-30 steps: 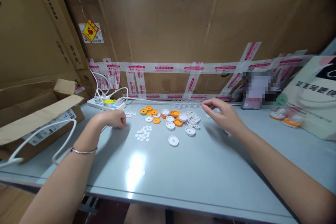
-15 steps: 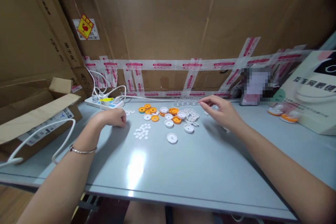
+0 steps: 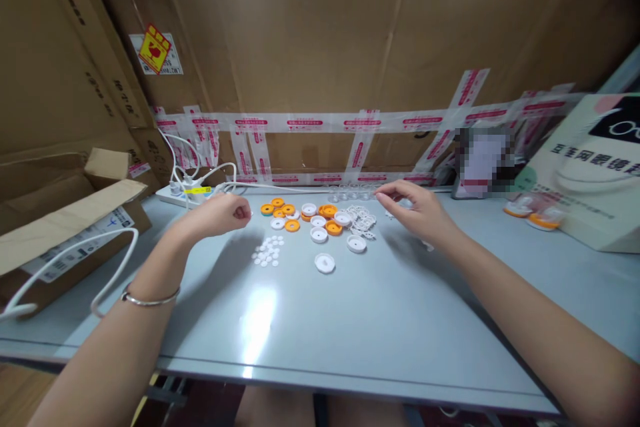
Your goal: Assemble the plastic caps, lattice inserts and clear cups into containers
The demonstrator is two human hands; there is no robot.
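My left hand (image 3: 223, 214) is curled into a loose fist, lifted a little above the grey table (image 3: 350, 320), just left of several orange rings (image 3: 283, 209) and white caps (image 3: 318, 235). What its fingers hold, if anything, is hidden. A cluster of small white discs (image 3: 267, 253) lies below it. My right hand (image 3: 417, 213) rests on the table with fingers stretched toward a pile of white gasket pieces (image 3: 363, 220) and a row of clear small parts (image 3: 350, 193). One white cap (image 3: 325, 263) lies apart, nearer to me.
A white power strip (image 3: 187, 195) with cables sits at the back left. An open cardboard box (image 3: 60, 220) with a white cable loop stands left. Taped cardboard walls enclose the back. A white printed box (image 3: 585, 173) and bagged orange parts (image 3: 533, 212) are at the right.
My left hand has lifted off the table and shifted slightly right toward the orange rings. My right hand has stayed in place. The view drifted a little.
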